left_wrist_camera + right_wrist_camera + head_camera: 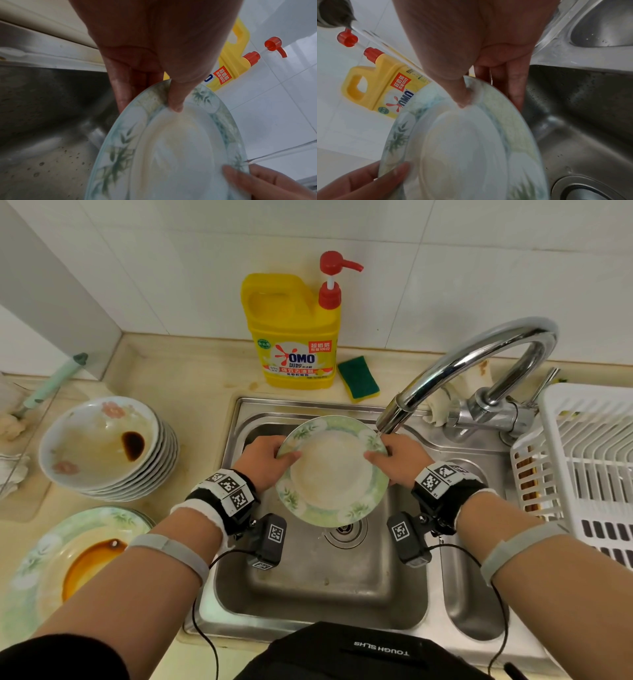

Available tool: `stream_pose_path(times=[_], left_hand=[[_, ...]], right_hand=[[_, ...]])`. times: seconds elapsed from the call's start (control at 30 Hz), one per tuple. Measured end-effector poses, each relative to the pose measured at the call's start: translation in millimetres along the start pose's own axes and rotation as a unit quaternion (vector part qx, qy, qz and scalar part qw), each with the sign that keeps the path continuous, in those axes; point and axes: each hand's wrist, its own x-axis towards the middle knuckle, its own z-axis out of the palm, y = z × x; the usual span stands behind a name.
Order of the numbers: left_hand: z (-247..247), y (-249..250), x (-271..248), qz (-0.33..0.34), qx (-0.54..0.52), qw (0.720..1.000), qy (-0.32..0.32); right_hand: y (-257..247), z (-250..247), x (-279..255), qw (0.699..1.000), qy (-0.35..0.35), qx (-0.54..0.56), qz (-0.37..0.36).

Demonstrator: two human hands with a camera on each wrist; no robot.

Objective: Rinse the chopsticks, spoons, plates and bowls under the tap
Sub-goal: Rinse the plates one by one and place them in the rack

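Plate (330,474) gripped both hands, under tap (472,364)

The plate (331,474) over the steel-grey sink (308,583) is showing a cream centre and a pale green rim with bamboo leaves. Behind the sink, a yellow detergent bottle (294,337) is wearing a red pump, beside a green and yellow sponge (359,378). Left of the sink, a pink-flowered bowl (99,440) is carrying dark brown sauce.

Even, soft light; wide-angle bending at edges; wrist views blurred, washed-out
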Motion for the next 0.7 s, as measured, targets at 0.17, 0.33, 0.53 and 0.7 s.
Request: stream_pose_path(times=[0.17, 0.33, 0.53, 0.7], left_hand=[[0, 6, 3, 0.017, 0.022, 1.0, -0.002], [0, 2, 6, 0.006, 0.023, 1.0, 0.013], [3, -3, 2, -0.041, -0.064, 0.997, -0.006], [12, -14, -7, -0.089, -0.181, 0.979, -0.029]], right_hand=[[-8, -5, 1, 0.998, 0.014, -0.058, -0.017], [-6, -4, -2, 0.998, 0.003, -0.051, -0.048], [2, -1, -3, 0.998, 0.003, -0.012, -0.059], [6, 0, -6, 0.998, 0.002, 0.051, -0.044]])
